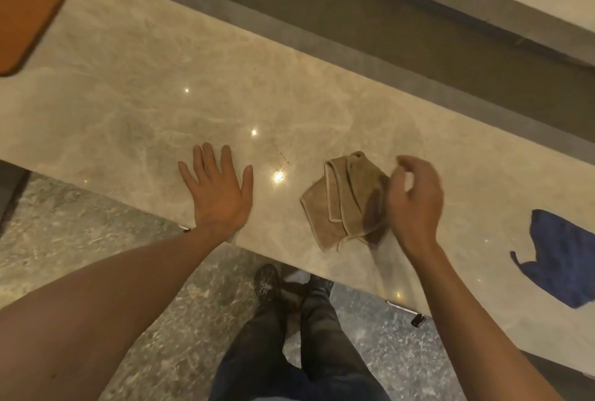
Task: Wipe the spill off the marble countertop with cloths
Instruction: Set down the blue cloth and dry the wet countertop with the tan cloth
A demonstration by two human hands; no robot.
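While my left hand [219, 194] lies flat and empty on the marble countertop [135, 84], my right hand [415, 204] hovers half-curled at the tan cloth [343, 204] near the front edge, holding nothing that I can see. I judge the cloth soft, light and limp, best bunched from above. A blue cloth [560, 262] lies well apart to the right.

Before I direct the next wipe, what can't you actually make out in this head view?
- Spill: not clearly visible; glare spots on the marble countertop mask any wet film.
- Right hand: motion-blurred, so its grip on the tan cloth is unclear.
- Blue cloth: cut by the right edge.
- Orange tray: cut by the left edge.
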